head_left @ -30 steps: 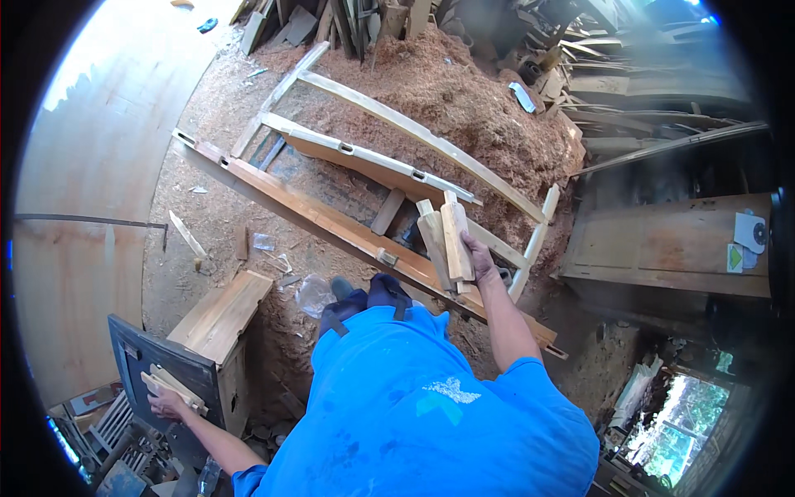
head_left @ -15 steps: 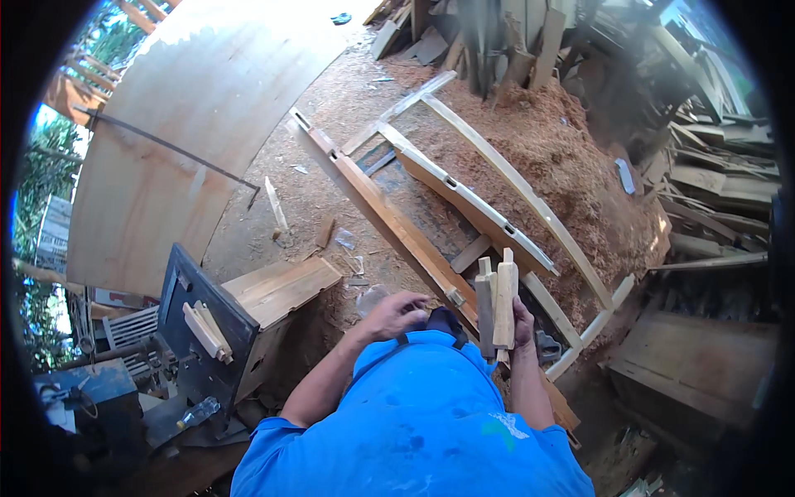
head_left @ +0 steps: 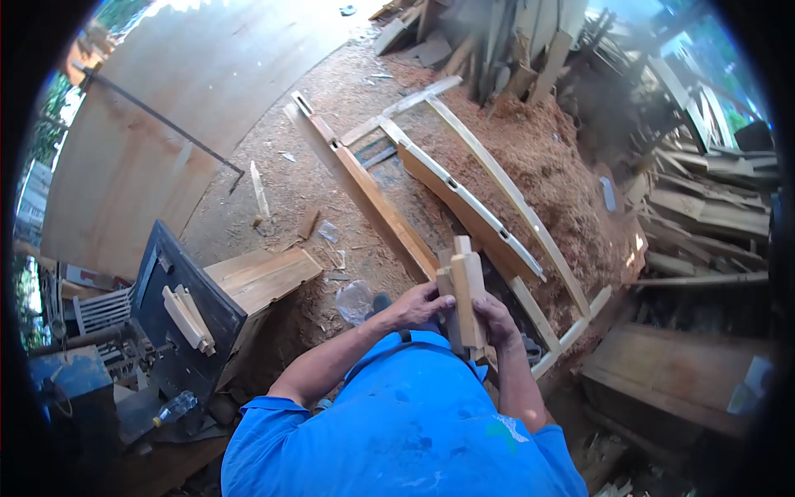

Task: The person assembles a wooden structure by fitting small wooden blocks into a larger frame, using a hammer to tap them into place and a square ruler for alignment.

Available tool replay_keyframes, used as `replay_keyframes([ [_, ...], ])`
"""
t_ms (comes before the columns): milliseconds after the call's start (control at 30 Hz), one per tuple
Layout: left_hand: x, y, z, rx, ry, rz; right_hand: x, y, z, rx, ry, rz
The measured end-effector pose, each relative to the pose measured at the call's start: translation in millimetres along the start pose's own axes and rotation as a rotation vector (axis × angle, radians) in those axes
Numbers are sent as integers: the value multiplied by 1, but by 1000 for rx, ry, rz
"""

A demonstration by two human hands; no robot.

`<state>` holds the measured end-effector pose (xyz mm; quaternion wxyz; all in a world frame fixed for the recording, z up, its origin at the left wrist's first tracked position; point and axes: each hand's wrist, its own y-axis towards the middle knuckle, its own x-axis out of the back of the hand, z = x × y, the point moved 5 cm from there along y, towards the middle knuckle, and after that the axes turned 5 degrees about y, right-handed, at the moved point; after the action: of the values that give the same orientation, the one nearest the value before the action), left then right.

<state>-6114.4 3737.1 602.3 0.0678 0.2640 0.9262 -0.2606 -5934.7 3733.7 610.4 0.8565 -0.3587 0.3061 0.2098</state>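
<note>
Left hand [head_left: 416,306] reached blocks [head_left: 471,294], grip unclear.

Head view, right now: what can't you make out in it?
Head view: the exact count of wooden pieces in the right hand; they overlap each other.
Head view: the stretch of long rail behind the left hand and those pieces, which cover it.
Head view: the plywood sheet's far edge; glare washes it out.
</note>
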Motion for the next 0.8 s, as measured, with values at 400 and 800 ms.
replay_keyframes([
  [400,38,-7,40,134,-656,19,-37,32,-51,-231,391,56],
  [800,145,-29,62,140,-742,51,-107,108,-55,-175,79,37],
])
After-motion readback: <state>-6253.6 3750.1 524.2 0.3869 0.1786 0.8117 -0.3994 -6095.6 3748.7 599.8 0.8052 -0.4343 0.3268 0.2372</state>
